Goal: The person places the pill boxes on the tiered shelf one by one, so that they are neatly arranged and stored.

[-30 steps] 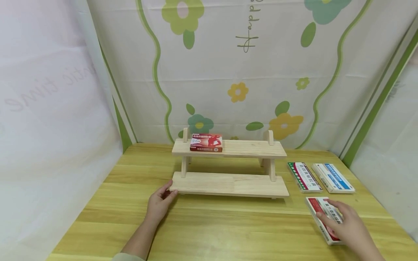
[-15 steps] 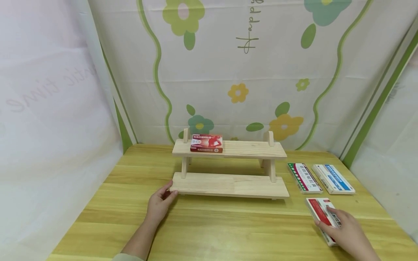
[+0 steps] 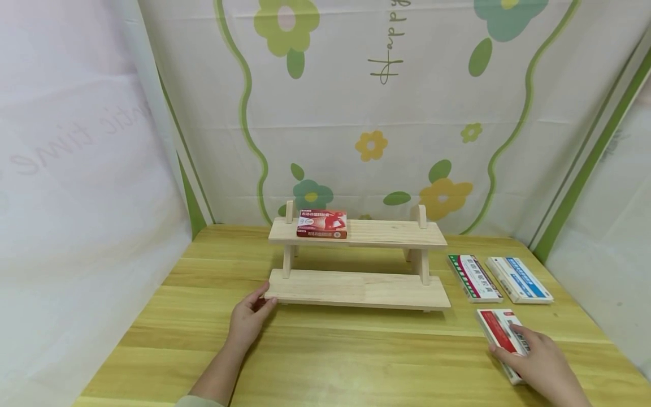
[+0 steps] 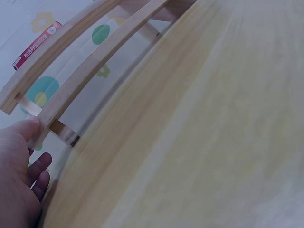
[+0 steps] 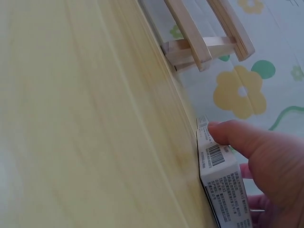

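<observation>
A two-tier wooden rack [image 3: 356, 287] stands mid-table, with a red medicine box [image 3: 322, 224] on the left of its upper shelf. My left hand [image 3: 247, 321] pinches the left end of the lower shelf; in the left wrist view the thumb of that hand [image 4: 19, 171] lies against the shelf end. At the right, my right hand [image 3: 544, 362] grips a red and white box [image 3: 500, 333] by its long sides, the box lying on the table. The right wrist view shows the thumb of the hand [image 5: 266, 166] on the side of that box [image 5: 223, 190].
Behind the gripped box lie a green, white and maroon box [image 3: 475, 278] and a blue and white box [image 3: 520, 279], side by side. A floral cloth [image 3: 325, 102] hangs behind the wooden table [image 3: 356, 362] and on both sides.
My right hand has shifted slightly, and its fingers and thumb have closed round the red and white box. The left hand keeps its hold on the shelf end.
</observation>
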Tool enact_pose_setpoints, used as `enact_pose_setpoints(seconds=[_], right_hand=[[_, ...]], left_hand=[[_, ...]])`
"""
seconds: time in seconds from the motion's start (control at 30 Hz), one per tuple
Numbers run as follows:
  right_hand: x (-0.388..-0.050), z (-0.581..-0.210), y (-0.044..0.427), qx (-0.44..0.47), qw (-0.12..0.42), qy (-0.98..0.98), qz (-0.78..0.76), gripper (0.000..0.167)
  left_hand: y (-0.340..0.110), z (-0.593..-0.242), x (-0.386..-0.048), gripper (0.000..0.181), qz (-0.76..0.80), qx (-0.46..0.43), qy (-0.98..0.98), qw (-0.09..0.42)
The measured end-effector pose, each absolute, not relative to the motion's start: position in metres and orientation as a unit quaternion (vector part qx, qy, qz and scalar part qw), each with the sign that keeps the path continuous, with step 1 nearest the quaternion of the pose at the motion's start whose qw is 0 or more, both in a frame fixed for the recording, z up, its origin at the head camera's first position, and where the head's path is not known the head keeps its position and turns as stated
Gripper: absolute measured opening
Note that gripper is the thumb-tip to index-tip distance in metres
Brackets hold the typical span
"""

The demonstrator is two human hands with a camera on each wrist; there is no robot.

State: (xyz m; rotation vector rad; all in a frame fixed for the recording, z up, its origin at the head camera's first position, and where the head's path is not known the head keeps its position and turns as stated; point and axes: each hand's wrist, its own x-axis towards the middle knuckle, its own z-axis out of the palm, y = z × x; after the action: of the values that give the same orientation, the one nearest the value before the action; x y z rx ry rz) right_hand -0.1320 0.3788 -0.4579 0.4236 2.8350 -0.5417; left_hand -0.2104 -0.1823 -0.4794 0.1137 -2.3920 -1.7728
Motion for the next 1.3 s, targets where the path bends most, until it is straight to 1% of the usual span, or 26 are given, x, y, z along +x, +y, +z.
enact_pose_setpoints(seconds=[0.17, 0.33, 0.43, 0.63, 0.83, 1.07, 1.17, 1.3], right_hand=[[-0.132, -0.458, 0.38, 0.148, 0.104, 0.965, -0.189, 0.112], [-0.134, -0.45, 0.378, 0.141, 0.091, 0.966, -0.198, 0.111], [-0.136, -0.444, 0.376, 0.13, 0.07, 0.968, -0.202, 0.108], [-0.143, -0.432, 0.371, 0.105, 0.025, 0.973, -0.206, 0.102], [-0.154, -0.412, 0.364, 0.076, -0.006, 0.976, -0.204, 0.096], [-0.164, -0.389, 0.352, 0.046, -0.062, 0.978, -0.196, 0.088], [-0.168, -0.378, 0.346, 0.036, -0.072, 0.976, -0.202, 0.086], [-0.175, -0.363, 0.339, 0.023, -0.07, 0.974, -0.213, 0.085]], left_hand=[[-0.182, -0.479, -0.209, 0.051, -0.601, 0.034, -0.795, 0.079], [-0.182, -0.479, -0.209, 0.051, -0.602, 0.033, -0.793, 0.087], [-0.181, -0.48, -0.209, 0.05, -0.598, 0.031, -0.795, 0.093], [-0.182, -0.479, -0.208, 0.049, -0.604, 0.032, -0.792, 0.086], [-0.182, -0.479, -0.209, 0.051, -0.603, 0.03, -0.793, 0.083], [-0.181, -0.478, -0.208, 0.05, -0.605, 0.031, -0.791, 0.085], [-0.181, -0.478, -0.208, 0.05, -0.604, 0.025, -0.791, 0.092], [-0.181, -0.479, -0.208, 0.05, -0.601, 0.023, -0.792, 0.099]])
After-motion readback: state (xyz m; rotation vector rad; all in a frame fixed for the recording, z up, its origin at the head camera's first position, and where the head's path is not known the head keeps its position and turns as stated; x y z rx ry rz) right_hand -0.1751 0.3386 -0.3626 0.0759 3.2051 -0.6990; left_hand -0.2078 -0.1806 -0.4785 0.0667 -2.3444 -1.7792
